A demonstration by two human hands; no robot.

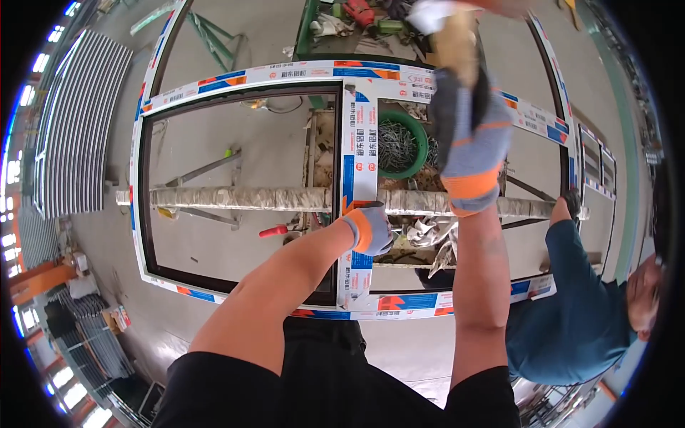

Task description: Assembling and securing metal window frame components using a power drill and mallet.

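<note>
A large window frame (285, 73) wrapped in white, blue and orange protective film lies before me. My left hand (373, 228), in a grey and orange glove, grips the frame's middle bar (354, 143) beside the crossing support. Raised above the frame's right half, my right hand (474, 135), gloved alike with a dark palm, is closed round the wooden handle of a mallet (457, 46). The mallet's head, whitish at one end, is blurred and cut off by the top edge.
A padded support bar (250, 198) runs beneath the frame. Below sit a green bucket of screws or nails (399, 145) and a red-handled tool (272, 232). At right, a co-worker (571, 328) reaches to the bar's end. Stacked metal profiles (78, 128) stand at left.
</note>
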